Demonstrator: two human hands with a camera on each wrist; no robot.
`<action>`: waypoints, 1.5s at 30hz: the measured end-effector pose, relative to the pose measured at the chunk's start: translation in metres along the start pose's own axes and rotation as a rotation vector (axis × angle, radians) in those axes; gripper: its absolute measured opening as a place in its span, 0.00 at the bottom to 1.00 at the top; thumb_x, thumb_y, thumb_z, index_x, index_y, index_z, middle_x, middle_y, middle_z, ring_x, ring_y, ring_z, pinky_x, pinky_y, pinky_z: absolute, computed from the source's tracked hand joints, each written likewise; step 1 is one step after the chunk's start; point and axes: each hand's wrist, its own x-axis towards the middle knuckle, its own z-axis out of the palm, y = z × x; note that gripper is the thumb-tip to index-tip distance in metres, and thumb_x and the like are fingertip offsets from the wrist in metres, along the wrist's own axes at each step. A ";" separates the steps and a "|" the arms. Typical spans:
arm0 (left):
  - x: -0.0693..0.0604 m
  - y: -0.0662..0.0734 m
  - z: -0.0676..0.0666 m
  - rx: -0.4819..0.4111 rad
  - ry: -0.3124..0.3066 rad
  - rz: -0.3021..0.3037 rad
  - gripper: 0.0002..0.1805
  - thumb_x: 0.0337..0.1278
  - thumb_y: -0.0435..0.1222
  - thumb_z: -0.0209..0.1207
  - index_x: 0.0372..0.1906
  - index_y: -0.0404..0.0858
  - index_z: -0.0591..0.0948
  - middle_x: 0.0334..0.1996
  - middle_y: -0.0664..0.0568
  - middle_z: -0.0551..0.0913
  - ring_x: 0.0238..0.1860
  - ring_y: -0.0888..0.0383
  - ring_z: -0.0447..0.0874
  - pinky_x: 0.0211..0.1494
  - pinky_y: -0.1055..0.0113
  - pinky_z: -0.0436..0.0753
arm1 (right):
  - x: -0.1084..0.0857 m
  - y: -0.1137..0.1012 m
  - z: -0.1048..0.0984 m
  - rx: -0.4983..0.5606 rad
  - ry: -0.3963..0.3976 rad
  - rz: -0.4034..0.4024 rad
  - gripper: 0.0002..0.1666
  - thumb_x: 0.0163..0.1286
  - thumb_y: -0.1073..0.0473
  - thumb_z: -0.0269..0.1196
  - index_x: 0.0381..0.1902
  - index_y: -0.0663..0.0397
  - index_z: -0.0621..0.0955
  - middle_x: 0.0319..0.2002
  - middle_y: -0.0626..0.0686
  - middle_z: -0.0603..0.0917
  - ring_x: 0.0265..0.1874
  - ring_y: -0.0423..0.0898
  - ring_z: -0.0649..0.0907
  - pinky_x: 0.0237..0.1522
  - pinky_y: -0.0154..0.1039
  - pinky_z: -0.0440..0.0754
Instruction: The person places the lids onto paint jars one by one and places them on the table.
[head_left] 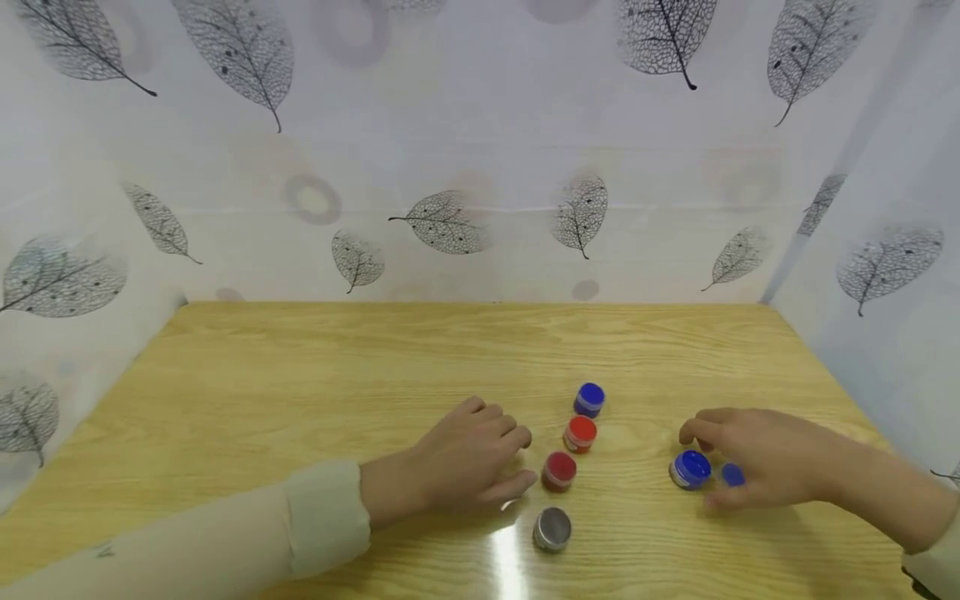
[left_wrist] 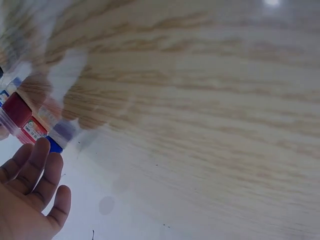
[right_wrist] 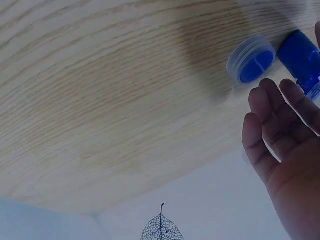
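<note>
My right hand (head_left: 776, 458) is arched over a blue paint jar (head_left: 691, 469) and a small round lid (head_left: 732, 475) with blue on it. In the right wrist view, the clear-rimmed lid (right_wrist: 251, 59) and the blue jar (right_wrist: 299, 52) lie just beyond the loosely bent fingers, with nothing gripped. My left hand (head_left: 476, 458) hovers or rests low on the left of a column of jars, fingers relaxed. Closest to its thumb is a dark red jar (head_left: 559, 471). Whether the left fingertips touch any jar cannot be told.
Along the column stand a bright red jar (head_left: 581, 434), a blue-topped jar (head_left: 589, 399) at the back, and a grey-brown-topped jar (head_left: 552, 529) at the front. The wooden table (head_left: 337, 358) meets a leaf-patterned curtain (head_left: 480, 150) at the back and sides.
</note>
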 end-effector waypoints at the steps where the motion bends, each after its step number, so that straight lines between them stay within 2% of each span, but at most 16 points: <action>1: 0.001 0.001 0.000 -0.003 -0.006 -0.003 0.24 0.70 0.57 0.48 0.51 0.45 0.83 0.41 0.57 0.86 0.41 0.60 0.82 0.50 0.63 0.76 | 0.001 -0.001 0.001 0.002 0.016 -0.017 0.29 0.58 0.31 0.68 0.49 0.40 0.78 0.43 0.36 0.78 0.36 0.31 0.80 0.34 0.37 0.81; 4: 0.003 0.002 0.000 -0.010 -0.011 -0.006 0.25 0.69 0.58 0.48 0.52 0.45 0.82 0.42 0.57 0.86 0.42 0.60 0.82 0.50 0.63 0.75 | 0.004 -0.003 0.005 -0.011 0.073 -0.074 0.22 0.56 0.42 0.73 0.44 0.38 0.77 0.40 0.34 0.76 0.33 0.27 0.75 0.31 0.34 0.79; 7: 0.006 0.004 0.001 -0.008 -0.016 -0.004 0.26 0.69 0.59 0.47 0.53 0.45 0.81 0.42 0.58 0.86 0.41 0.61 0.82 0.49 0.64 0.75 | 0.007 -0.005 0.006 -0.017 0.103 -0.112 0.21 0.54 0.49 0.74 0.41 0.39 0.76 0.36 0.33 0.73 0.31 0.25 0.71 0.28 0.32 0.76; 12: 0.009 0.006 0.003 -0.012 -0.036 -0.018 0.30 0.69 0.62 0.44 0.55 0.44 0.80 0.43 0.57 0.86 0.43 0.61 0.81 0.48 0.65 0.74 | 0.013 -0.013 0.002 -0.025 0.129 -0.133 0.20 0.53 0.48 0.74 0.37 0.39 0.75 0.30 0.32 0.67 0.26 0.26 0.66 0.25 0.28 0.69; 16: 0.012 0.007 0.004 0.002 -0.054 -0.048 0.34 0.69 0.64 0.41 0.57 0.42 0.79 0.46 0.55 0.86 0.45 0.59 0.82 0.47 0.64 0.74 | 0.023 -0.020 -0.008 -0.050 0.170 -0.166 0.19 0.54 0.47 0.73 0.37 0.40 0.75 0.29 0.33 0.67 0.25 0.27 0.64 0.25 0.27 0.66; 21: 0.016 0.006 0.002 -0.008 -0.117 -0.122 0.37 0.70 0.64 0.37 0.62 0.40 0.76 0.50 0.50 0.84 0.48 0.55 0.81 0.51 0.60 0.75 | 0.037 -0.031 -0.025 -0.105 0.198 -0.193 0.18 0.55 0.46 0.73 0.36 0.41 0.76 0.29 0.34 0.69 0.26 0.27 0.65 0.26 0.28 0.68; 25: 0.021 0.004 0.004 -0.028 -0.142 -0.195 0.37 0.71 0.63 0.37 0.65 0.39 0.74 0.55 0.49 0.82 0.53 0.52 0.81 0.56 0.56 0.76 | 0.049 -0.036 -0.037 -0.144 0.210 -0.212 0.18 0.56 0.46 0.72 0.37 0.43 0.76 0.29 0.35 0.71 0.26 0.28 0.66 0.26 0.29 0.70; 29: 0.029 0.000 0.007 -0.028 -0.151 -0.261 0.37 0.71 0.63 0.38 0.66 0.40 0.73 0.56 0.49 0.81 0.54 0.52 0.80 0.56 0.55 0.76 | 0.061 -0.036 -0.047 -0.163 0.205 -0.205 0.17 0.58 0.45 0.71 0.38 0.44 0.78 0.30 0.36 0.73 0.27 0.30 0.68 0.28 0.32 0.73; 39: 0.046 -0.016 0.011 -0.049 -0.150 -0.364 0.37 0.70 0.63 0.42 0.65 0.38 0.73 0.58 0.47 0.80 0.56 0.49 0.79 0.58 0.52 0.76 | 0.094 -0.032 -0.062 -0.178 0.254 -0.167 0.16 0.56 0.47 0.72 0.34 0.46 0.78 0.28 0.39 0.74 0.27 0.33 0.72 0.29 0.32 0.75; 45: 0.050 -0.023 0.013 -0.044 -0.155 -0.407 0.37 0.69 0.63 0.43 0.65 0.38 0.73 0.58 0.47 0.79 0.57 0.49 0.78 0.58 0.51 0.76 | 0.116 -0.028 -0.068 -0.151 0.215 -0.128 0.16 0.58 0.47 0.71 0.32 0.46 0.76 0.27 0.41 0.74 0.26 0.35 0.71 0.28 0.34 0.72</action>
